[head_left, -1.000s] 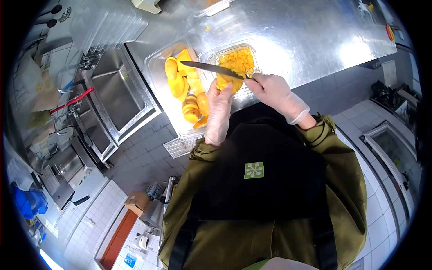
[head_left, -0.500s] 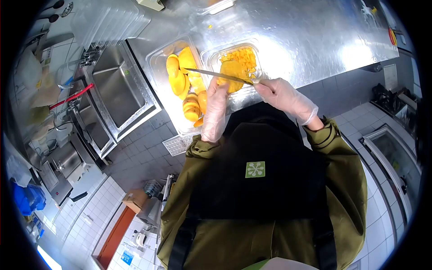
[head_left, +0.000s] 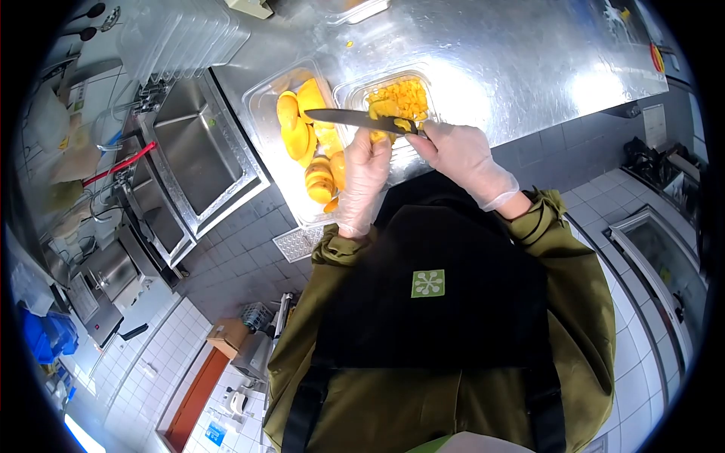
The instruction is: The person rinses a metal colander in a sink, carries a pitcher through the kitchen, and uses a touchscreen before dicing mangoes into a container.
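My gloved right hand (head_left: 464,160) is closed round the handle of a knife (head_left: 340,117), whose dark blade points left with bits of yellow flesh stuck on it. In my gloved left hand (head_left: 362,181) is a peeled mango piece (head_left: 381,108), partly hidden by the blade. Both hands are over the near edge of a clear plastic container (head_left: 345,93) holding small mango cubes (head_left: 408,95). Left of it stands a larger clear tub (head_left: 259,102) with peeled mango halves (head_left: 294,142) and a scored mango piece (head_left: 319,181).
The containers rest on a steel counter (head_left: 498,60). At the left are a steel sink (head_left: 198,151) and a stack of clear plastic containers (head_left: 177,38). A small yellow scrap (head_left: 349,44) lies on the counter, and another container (head_left: 366,10) is at the far edge.
The knife has turned so its flat side faces up, with mango bits on it. My right hand has shifted slightly left and down, and less of the held mango shows.
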Available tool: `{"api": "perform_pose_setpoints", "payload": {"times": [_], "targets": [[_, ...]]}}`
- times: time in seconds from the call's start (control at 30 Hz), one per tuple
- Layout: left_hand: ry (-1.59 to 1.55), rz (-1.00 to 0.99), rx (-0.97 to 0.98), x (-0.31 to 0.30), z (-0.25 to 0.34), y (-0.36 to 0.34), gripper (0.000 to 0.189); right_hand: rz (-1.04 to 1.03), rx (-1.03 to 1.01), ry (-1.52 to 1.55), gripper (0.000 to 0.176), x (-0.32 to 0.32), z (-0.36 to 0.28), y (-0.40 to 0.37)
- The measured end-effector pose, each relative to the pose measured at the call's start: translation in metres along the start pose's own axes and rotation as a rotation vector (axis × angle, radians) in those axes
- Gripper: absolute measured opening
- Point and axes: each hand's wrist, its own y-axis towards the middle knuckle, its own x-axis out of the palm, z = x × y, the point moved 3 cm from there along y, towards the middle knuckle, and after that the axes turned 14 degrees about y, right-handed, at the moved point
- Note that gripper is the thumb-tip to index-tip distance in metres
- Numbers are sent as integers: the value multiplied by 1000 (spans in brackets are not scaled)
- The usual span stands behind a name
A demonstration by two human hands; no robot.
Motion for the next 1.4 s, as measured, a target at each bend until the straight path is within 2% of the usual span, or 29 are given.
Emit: {"api": "perform_pose_setpoints", "payload": {"times": [0.07, 0.1, 0.2, 0.33, 0.37, 0.47, 0.57, 0.67, 0.87, 0.97, 1.07, 1.17, 1.27, 1.4], "targets": [[245, -63, 22, 0, 4, -4, 20, 14, 116, -3, 40, -3, 4, 11], [153, -22, 81, 5, -1, -8, 14, -7, 124, 0, 44, -6, 11, 19], [-245, 97, -73, 2, -6, -4, 15, -58, 64, 105, 45, -7, 10, 13], [-417, 64, -139, -3, -11, 1, 24, -120, -19, 130, 44, 1, 10, -3], [-428, 67, -134, -2, -5, 0, 28, -114, 7, 125, 43, 5, 11, -2], [-391, 59, -139, 1, 6, -2, 22, 44, -119, 72, 33, 14, 11, -2], [-220, 13, -90, 5, -6, -1, 15, 108, -81, 11, 34, 21, 6, 1], [-257, 65, -70, 4, -1, -4, 11, 156, -121, 37, 35, 29, 9, 2], [-222, 52, -70, 4, -10, -5, 12, 134, -63, 42, 35, 33, 6, 9], [-212, 9, -80, 4, -9, -11, 13, 141, 12, 81, 40, 28, 11, 14], [-435, 39, -201, 6, -14, -13, 21, 47, 16, 146, 40, 15, 6, 8], [-483, -11, -207, 4, -8, -13, 20, 94, -24, 123, 40, 22, 10, 5], [-491, 14, -169, 2, -6, -11, 19, 113, 71, 155, 40, 10, 19, 15], [-502, -84, -180, -6, -14, -3, 22, 27, 213, 599, 38, -4, 6, 12]]}}
